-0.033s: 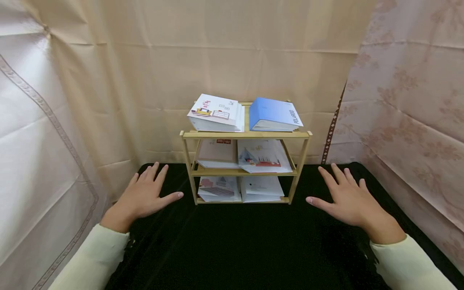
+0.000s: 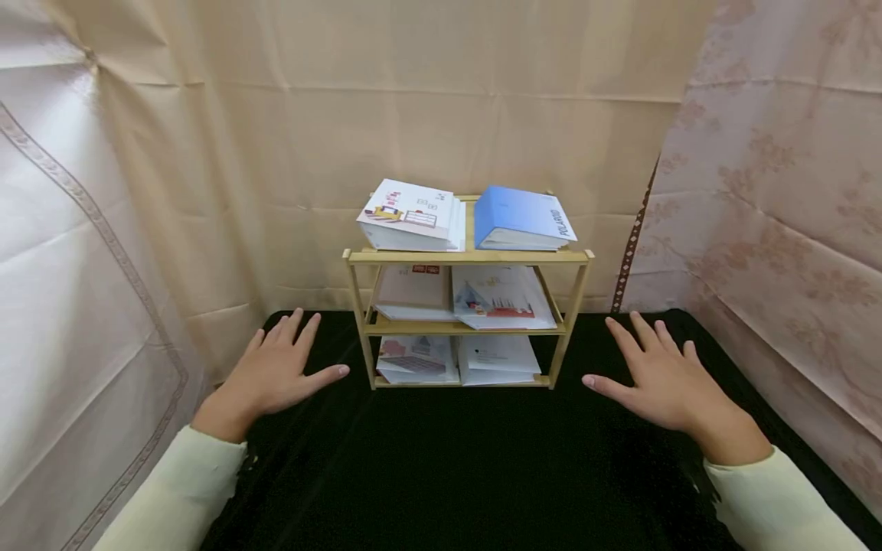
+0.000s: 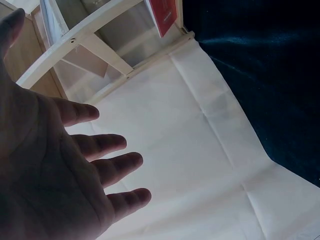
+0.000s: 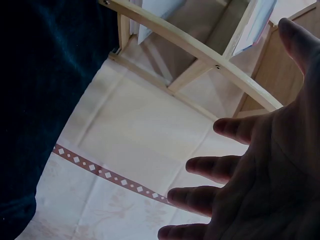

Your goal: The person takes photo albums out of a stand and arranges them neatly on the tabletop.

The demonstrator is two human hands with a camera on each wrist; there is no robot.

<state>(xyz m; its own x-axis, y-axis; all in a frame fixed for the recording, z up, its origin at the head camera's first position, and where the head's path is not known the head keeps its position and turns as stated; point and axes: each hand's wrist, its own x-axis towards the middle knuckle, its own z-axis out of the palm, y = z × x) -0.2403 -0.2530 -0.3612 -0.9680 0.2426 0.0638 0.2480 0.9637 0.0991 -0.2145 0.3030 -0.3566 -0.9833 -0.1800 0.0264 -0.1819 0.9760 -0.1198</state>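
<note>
- Left hand (image 2: 272,375): fingers spread wide, holding nothing, left of the three-tier wooden rack (image 2: 420,327).
- Right hand (image 2: 664,383): likewise splayed, holding nothing, right of it.
- Blue POLAROID album (image 2: 520,214), white illustrated album (image 2: 406,208): on the top tier.
- All match the earlier frame.

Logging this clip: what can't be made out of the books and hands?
Head: lettering on the bottom-right white book, too small; its rear, hidden by the middle shelf.
Left wrist: the upper part of the red cover, cut off by the top edge.
Right wrist: part of the right hand, cut off by the right and bottom edges.
</note>
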